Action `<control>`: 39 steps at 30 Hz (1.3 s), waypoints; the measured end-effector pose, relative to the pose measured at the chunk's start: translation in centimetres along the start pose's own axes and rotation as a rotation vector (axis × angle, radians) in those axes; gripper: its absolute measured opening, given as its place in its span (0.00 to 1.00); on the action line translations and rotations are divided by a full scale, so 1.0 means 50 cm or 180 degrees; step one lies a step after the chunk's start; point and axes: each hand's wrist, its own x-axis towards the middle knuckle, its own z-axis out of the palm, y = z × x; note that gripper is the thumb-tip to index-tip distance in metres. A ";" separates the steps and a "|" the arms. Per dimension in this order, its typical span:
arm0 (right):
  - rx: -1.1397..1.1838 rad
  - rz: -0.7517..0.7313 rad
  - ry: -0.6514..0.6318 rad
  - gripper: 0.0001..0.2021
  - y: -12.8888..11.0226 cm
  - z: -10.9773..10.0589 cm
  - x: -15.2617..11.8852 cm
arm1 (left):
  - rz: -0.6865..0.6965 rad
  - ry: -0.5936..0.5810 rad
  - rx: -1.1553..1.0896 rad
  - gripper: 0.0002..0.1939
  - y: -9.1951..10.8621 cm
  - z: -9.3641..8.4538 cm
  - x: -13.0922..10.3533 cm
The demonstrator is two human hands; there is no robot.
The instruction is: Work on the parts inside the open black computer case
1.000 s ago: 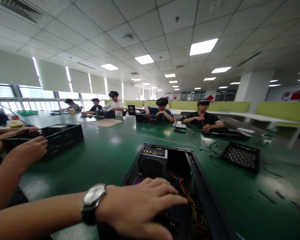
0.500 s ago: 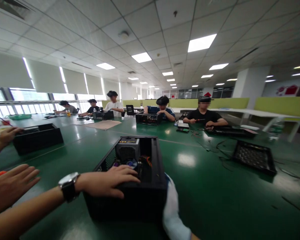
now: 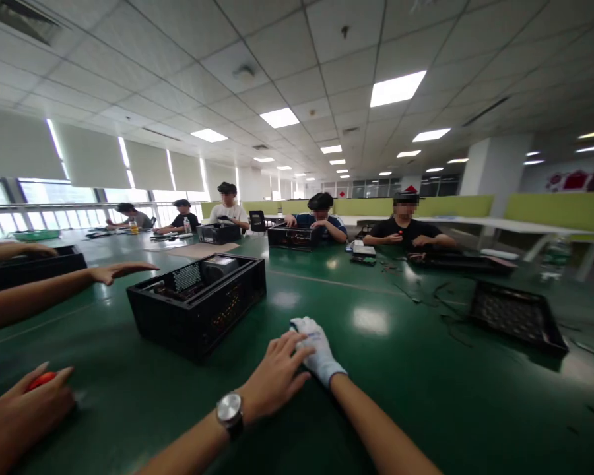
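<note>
Our hands meet on the table, just clear of the open computer case

The bare fingers [image 3: 297, 349] of our left hand [image 3: 272, 379] close lightly over the white-gloved right hand [image 3: 317, 349], whose fingers lie together, flat and empty. Just beyond, to the left, the computer case [image 3: 198, 307] sits on the green table [image 3: 376, 369]: stiff sheet metal, probably heavy, thin-edged, best gripped by both side walls. Half a second ago our left hand rested on its rim and it stood square before us; now it lies farther off, turned, untouched. At left, a co-worker's hand [image 3: 20, 409] covers something red.
</note>
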 end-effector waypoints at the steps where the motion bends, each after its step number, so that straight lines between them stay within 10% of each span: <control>1: -0.0142 0.0196 0.0097 0.15 0.057 -0.036 -0.009 | 0.0010 -0.0024 -0.0083 0.25 0.011 0.034 0.007; 7: -0.0681 0.1177 0.0420 0.20 0.361 -0.240 -0.106 | 0.0169 -0.0196 -0.0313 0.24 0.036 0.105 0.032; 13: -0.0829 0.1603 0.0278 0.22 0.515 -0.330 -0.174 | 0.0063 -0.0272 -0.0421 0.16 0.041 0.086 0.025; 39: -0.0468 0.1720 0.0213 0.21 0.517 -0.326 -0.186 | 0.0446 -0.0451 -0.1016 0.23 0.032 0.111 0.029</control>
